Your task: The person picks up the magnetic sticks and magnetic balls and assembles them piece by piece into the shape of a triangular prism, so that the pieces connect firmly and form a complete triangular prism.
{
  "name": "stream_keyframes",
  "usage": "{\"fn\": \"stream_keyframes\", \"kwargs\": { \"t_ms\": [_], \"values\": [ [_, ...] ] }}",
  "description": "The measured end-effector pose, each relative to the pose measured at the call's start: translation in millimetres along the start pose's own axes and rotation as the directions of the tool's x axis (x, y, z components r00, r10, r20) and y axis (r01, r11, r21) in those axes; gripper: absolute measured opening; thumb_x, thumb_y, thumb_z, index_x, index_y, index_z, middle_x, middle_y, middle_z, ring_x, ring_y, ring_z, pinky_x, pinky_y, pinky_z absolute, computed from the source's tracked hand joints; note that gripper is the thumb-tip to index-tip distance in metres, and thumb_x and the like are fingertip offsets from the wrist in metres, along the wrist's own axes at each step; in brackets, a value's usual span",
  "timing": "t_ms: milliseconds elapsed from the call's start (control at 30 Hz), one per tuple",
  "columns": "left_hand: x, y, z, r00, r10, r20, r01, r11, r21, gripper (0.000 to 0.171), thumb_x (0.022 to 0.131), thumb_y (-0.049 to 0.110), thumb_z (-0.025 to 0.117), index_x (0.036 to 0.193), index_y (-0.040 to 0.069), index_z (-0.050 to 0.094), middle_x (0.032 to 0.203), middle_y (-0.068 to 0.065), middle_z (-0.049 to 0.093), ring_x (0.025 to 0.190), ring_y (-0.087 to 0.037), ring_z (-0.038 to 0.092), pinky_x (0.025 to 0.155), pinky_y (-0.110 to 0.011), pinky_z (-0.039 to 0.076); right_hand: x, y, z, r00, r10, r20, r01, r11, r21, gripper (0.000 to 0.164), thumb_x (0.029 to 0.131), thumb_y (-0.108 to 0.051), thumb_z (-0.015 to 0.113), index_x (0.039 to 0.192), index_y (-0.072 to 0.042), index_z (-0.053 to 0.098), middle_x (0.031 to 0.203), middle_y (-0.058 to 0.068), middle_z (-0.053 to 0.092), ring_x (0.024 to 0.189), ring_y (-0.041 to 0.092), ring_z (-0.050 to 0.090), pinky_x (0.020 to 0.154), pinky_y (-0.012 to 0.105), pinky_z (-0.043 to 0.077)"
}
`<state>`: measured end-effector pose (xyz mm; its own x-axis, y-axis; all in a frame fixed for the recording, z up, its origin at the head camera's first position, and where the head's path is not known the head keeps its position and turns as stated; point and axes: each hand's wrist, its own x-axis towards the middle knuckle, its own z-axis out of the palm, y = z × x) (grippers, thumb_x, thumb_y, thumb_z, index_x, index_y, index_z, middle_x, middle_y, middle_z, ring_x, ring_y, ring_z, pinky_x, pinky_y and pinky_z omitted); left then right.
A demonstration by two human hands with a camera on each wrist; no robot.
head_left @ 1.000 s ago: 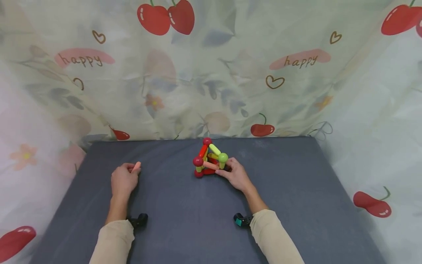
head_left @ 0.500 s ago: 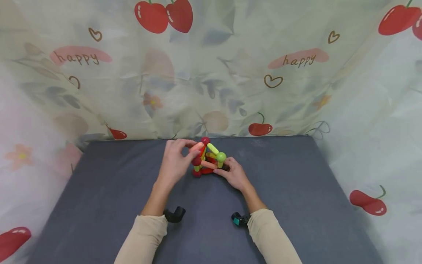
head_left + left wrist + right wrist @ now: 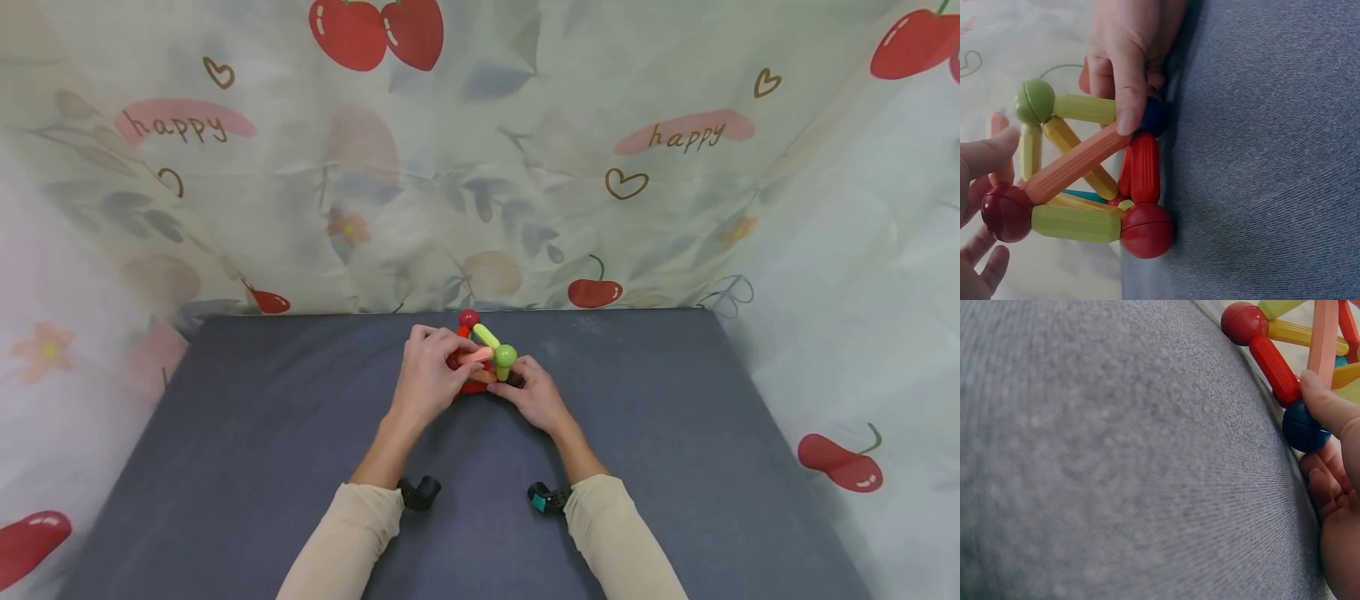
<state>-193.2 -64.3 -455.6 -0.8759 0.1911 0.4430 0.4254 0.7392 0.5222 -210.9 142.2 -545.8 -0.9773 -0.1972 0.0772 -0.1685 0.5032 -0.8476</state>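
On the table stands a frame of ribbed toy building sticks and balls, with a green ball (image 3: 506, 356) at its upper right. My left hand (image 3: 429, 371) pinches a salmon stick (image 3: 477, 356) that spans the top, one end at the green ball. In the left wrist view that stick's other end meets a dark red ball (image 3: 1007, 212). My right hand (image 3: 536, 396) grips the blue ball (image 3: 1302, 428) at the frame's lower right corner. Its thumb lies on the end of a second, diagonal salmon stick (image 3: 1079, 164). In the head view my left hand hides the frame's left side.
A dark grey cloth (image 3: 480, 533) covers the table. Behind it hangs a pale curtain (image 3: 427, 167) printed with cherries, reaching down to the table's far edge close behind the frame. Each wrist wears a black camera band (image 3: 550, 498).
My left hand has brought the salmon stick from the table's left side to the frame's top, turning it toward the green ball. My right hand has kept its grip at the same corner.
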Motion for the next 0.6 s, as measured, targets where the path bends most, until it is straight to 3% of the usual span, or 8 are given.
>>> {"fn": "stream_keyframes", "kwargs": {
  "t_ms": [233,433,600],
  "values": [
    [-0.9,2.3,4.3,0.998,0.062,-0.011,-0.060,0.992,0.113,0.020,0.081,0.028,0.088,0.098,0.020,0.081,0.091,0.003,0.072,0.104,-0.024,0.052,0.085,-0.044,0.042,0,-1,-2,1.000,0.004,0.009,-0.004,1.000,0.010,0.033,0.090,-0.030,0.080,0.116,-0.011,0.075,0.110,0.008,0.061,0.090,0.017,0.057,0.079,0.030,0.047],
    [-0.3,3.1,8.3,0.995,0.091,-0.041,-0.084,0.985,0.147,0.017,0.081,0.026,0.088,0.095,0.019,0.082,0.090,0.003,0.072,0.103,-0.024,0.053,0.083,-0.044,0.043,-1,-2,-2,1.000,0.012,0.006,-0.012,1.000,0.012,0.031,0.089,-0.031,0.080,0.112,-0.011,0.076,0.110,0.007,0.061,0.091,0.017,0.057,0.079,0.029,0.047],
    [-1.8,2.8,10.6,0.996,0.078,-0.042,-0.071,0.987,0.143,0.016,0.082,0.026,0.087,0.095,0.018,0.082,0.092,0.003,0.073,0.102,-0.024,0.053,0.082,-0.043,0.044,-1,0,0,1.000,0.012,0.004,-0.012,1.000,0.009,0.030,0.089,-0.030,0.080,0.112,-0.011,0.076,0.110,0.007,0.061,0.090,0.017,0.057,0.080,0.030,0.047]
  ]
}}
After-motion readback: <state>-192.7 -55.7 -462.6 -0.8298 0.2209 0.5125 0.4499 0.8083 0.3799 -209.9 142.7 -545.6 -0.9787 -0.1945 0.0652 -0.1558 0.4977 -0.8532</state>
